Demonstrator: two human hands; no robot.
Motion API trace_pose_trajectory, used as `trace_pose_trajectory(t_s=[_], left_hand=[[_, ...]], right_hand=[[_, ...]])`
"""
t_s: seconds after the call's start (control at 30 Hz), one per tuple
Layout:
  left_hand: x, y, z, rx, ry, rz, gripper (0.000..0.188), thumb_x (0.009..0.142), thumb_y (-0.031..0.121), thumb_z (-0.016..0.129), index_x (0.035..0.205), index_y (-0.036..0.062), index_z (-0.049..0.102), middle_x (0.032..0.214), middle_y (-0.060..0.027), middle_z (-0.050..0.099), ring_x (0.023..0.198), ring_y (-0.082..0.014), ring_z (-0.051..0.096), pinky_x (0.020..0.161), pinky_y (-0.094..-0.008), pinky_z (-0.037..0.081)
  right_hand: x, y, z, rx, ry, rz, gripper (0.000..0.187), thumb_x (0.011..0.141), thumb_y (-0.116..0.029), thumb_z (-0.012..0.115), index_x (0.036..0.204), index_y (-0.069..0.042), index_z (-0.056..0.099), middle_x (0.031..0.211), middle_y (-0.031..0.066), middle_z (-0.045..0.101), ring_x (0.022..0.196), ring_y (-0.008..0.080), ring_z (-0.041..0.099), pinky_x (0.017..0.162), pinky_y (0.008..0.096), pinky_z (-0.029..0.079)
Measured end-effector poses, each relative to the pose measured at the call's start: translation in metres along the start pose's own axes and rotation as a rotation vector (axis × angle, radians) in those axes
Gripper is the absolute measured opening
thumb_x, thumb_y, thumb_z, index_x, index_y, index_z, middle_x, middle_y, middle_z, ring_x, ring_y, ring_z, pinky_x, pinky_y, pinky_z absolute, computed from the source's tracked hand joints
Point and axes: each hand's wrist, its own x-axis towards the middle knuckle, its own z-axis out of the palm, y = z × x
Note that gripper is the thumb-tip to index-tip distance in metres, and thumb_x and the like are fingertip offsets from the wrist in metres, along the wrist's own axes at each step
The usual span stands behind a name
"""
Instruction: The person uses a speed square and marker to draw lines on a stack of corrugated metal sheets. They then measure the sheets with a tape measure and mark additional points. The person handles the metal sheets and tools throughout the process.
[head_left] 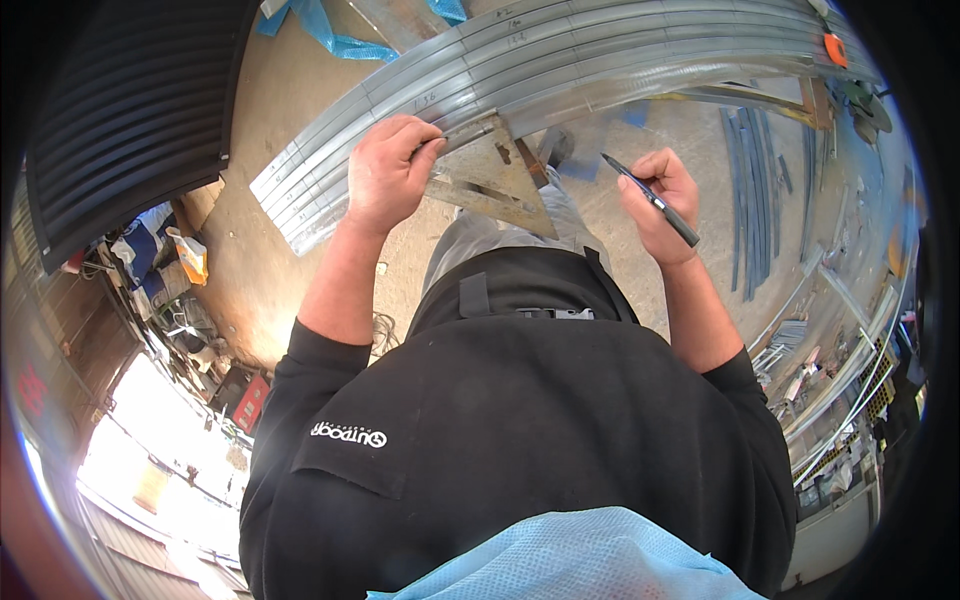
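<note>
Metal, dull and worn, makes up the triangle that sits under the person's left hand, on the near edge of a row of long grey strips. The left thumb and forefinger press together at its upper left side; I cannot tell whether they pinch the plate itself or something thin lying along it. It looks flat, stiff and fairly light, likely to slide on smooth metal, so I would hold it flat by its long edge, fingers clear of the slots. The strips look springy along their length and slick, best taken near both ends.

To the right of the triangle, apart from it, the right hand has thumb and fingers closed around a black pen, its tip toward the strips. Dark thin bars lie on the floor beyond that hand. Farther out, a black ribbed sheet stands at the left, and blue plastic lies past the strips.
</note>
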Motion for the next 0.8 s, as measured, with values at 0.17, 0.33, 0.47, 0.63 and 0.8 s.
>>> trace_pose_trajectory(t_s=[0.17, 0.33, 0.47, 0.63, 0.8], left_hand=[[0.027, 0.021, 0.026, 0.033, -0.042, 0.055, 0.005, 0.091, 0.008, 0.078, 0.096, 0.0066, 0.077, 0.091, -0.008, 0.074, 0.085, -0.0317, 0.071, 0.075, -0.0406, 0.056], [0.045, 0.032, 0.046, 0.082, -0.056, 0.096, 0.005, 0.093, 0.011, 0.077, 0.095, 0.0066, 0.078, 0.091, -0.0076, 0.075, 0.083, -0.0319, 0.071, 0.075, -0.042, 0.056], [0.048, 0.033, 0.048, 0.115, -0.062, 0.114, 0.005, 0.093, 0.012, 0.077, 0.094, 0.0069, 0.078, 0.092, -0.007, 0.076, 0.084, -0.0317, 0.072, 0.075, -0.0429, 0.056], [0.053, 0.034, 0.053, 0.122, -0.097, 0.101, 0.006, 0.093, 0.012, 0.078, 0.095, 0.0064, 0.078, 0.093, -0.0068, 0.076, 0.087, -0.0308, 0.072, 0.077, -0.0421, 0.056], [0.053, 0.035, 0.054, 0.089, -0.101, 0.06, 0.005, 0.091, 0.012, 0.079, 0.094, 0.0074, 0.078, 0.093, -0.0058, 0.076, 0.086, -0.0297, 0.072, 0.077, -0.0407, 0.057]], right_hand=[[-0.001, -0.003, -0.012, 0.027, 0.075, 0.021, 0.018, 0.095, 0.002, 0.074, 0.096, -0.004, 0.057, 0.089, -0.0023, 0.059, 0.076, 0.0039, 0.051, 0.066, 0.0239, 0.043], [0.005, -0.003, -0.023, -0.004, 0.073, 0.01, 0.017, 0.094, 0.002, 0.074, 0.096, -0.004, 0.058, 0.088, -0.0022, 0.059, 0.077, 0.0039, 0.051, 0.067, 0.024, 0.043], [0.01, -0.001, -0.026, 0.011, 0.067, -0.012, 0.017, 0.094, 0.001, 0.075, 0.095, -0.004, 0.058, 0.088, -0.0021, 0.059, 0.077, 0.0041, 0.051, 0.067, 0.0243, 0.043], [0.019, -0.003, -0.033, 0.01, 0.042, -0.013, 0.017, 0.093, 0.001, 0.075, 0.094, -0.004, 0.059, 0.087, -0.0023, 0.058, 0.077, 0.0042, 0.05, 0.068, 0.0246, 0.043], [0.035, -0.003, -0.026, -0.016, 0.014, -0.044, 0.017, 0.091, -0.001, 0.077, 0.092, -0.004, 0.06, 0.083, -0.0029, 0.059, 0.075, 0.0044, 0.05, 0.065, 0.0251, 0.043]])
